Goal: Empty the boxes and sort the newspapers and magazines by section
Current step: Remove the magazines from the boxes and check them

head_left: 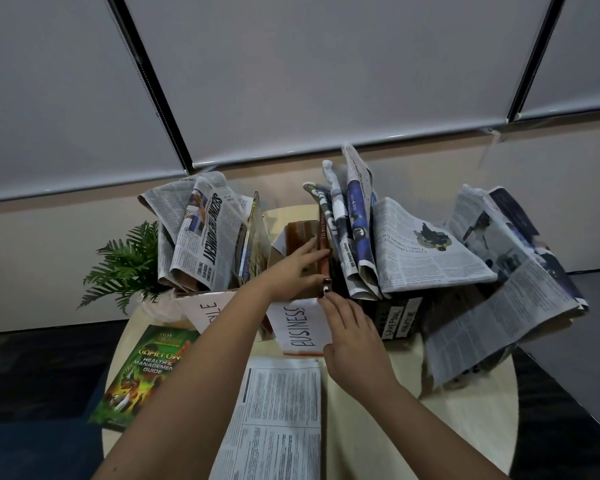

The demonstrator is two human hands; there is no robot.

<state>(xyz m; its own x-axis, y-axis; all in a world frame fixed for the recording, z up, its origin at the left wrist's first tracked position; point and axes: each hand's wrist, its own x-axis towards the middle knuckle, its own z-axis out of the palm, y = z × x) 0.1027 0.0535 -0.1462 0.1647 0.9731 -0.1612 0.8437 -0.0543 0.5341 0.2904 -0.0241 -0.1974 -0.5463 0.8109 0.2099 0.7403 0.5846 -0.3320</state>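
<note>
The left forearm (201,348) covers the left box label (207,308), leaving perhaps "YLE"; the printed sheet (274,420) runs off the bottom

You see grey-printed newspapers (426,252), one folded paper (355,216) banded blue and white. The magazine (142,372) is green with orange and yellow art. The box label (300,325) is white with black letters. The book (323,251) has a reddish-brown spine; the plant (125,265) is green.

Office-type room: grey roller blinds (291,81) covered the windows, dark carpet (32,358) lay underfoot, a fern (125,265) stood beside a round table (465,420).
</note>
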